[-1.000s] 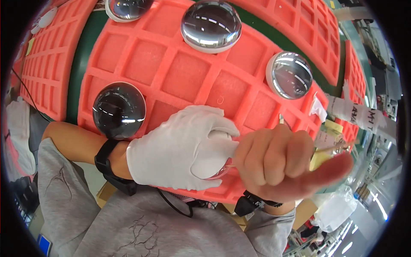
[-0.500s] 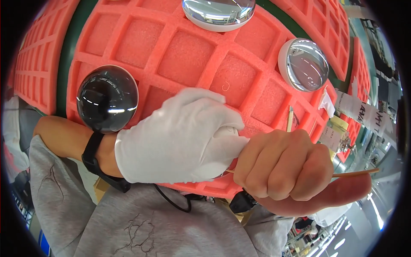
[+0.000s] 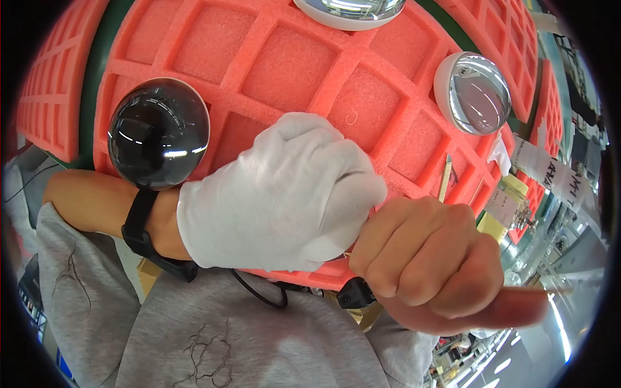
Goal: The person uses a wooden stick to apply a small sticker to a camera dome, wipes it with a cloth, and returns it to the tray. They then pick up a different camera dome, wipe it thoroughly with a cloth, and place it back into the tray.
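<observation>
In a white glove, my left hand (image 3: 284,194) is closed in a fist over the pink foam tray (image 3: 310,116); whatever its fingers wrap round is hidden. My bare right hand (image 3: 427,255) is closed beside it, its knuckles near the glove's thumb side. A thin brownish stick (image 3: 561,291) shows blurred past the far right of this hand. Left of the glove, a dark glossy dome-shaped lens (image 3: 158,132) sits on the tray. Clear dome lenses rest at the tray's top (image 3: 352,11) and right (image 3: 477,94).
More pink foam trays stand at left (image 3: 48,90) and upper right (image 3: 498,39). A slim pale tool (image 3: 445,178) lies in a pocket. Nearby are a white tissue (image 3: 500,155), a strip of marked tape (image 3: 550,169) and a yellow labelled container (image 3: 501,207).
Both hands stay closed and close together. My left fist has turned slightly, hiding a small pale edge by its thumb. The stick's right end has dropped and blurred. The view has shifted slightly.
</observation>
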A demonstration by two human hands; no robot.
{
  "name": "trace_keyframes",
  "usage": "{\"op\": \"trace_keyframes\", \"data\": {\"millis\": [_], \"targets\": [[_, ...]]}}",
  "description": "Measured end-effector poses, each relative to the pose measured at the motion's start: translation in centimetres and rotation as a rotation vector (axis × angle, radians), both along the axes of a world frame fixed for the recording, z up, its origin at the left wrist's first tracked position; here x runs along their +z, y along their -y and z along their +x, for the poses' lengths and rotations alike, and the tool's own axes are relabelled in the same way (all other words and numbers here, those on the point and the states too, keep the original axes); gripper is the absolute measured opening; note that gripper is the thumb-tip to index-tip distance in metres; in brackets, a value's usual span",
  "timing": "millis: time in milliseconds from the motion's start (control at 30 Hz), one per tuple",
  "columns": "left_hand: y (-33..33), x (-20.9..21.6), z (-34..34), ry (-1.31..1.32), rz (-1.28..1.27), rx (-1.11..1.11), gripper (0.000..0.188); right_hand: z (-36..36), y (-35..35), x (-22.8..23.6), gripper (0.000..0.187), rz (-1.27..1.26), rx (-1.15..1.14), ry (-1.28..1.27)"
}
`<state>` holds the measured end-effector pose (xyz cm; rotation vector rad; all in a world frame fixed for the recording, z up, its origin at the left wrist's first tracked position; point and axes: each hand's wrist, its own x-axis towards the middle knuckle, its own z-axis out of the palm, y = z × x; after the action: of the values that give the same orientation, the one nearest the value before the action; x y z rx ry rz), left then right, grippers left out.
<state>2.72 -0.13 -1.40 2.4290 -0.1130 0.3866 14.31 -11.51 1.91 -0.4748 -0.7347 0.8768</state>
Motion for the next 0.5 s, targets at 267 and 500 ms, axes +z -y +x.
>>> {"op": "trace_keyframes", "data": {"millis": [267,500], "targets": [[0.1,-0.6,0.2,0.061,0.062,0.037,0.047,-0.2,0.4,-0.2,0.06,-0.008,0.049,0.118],[0.0,0.0,0.2,0.042,0.123,0.01,0.041,1.7,0.0,-0.9,0.062,-0.028,0.189,-0.244]]}}
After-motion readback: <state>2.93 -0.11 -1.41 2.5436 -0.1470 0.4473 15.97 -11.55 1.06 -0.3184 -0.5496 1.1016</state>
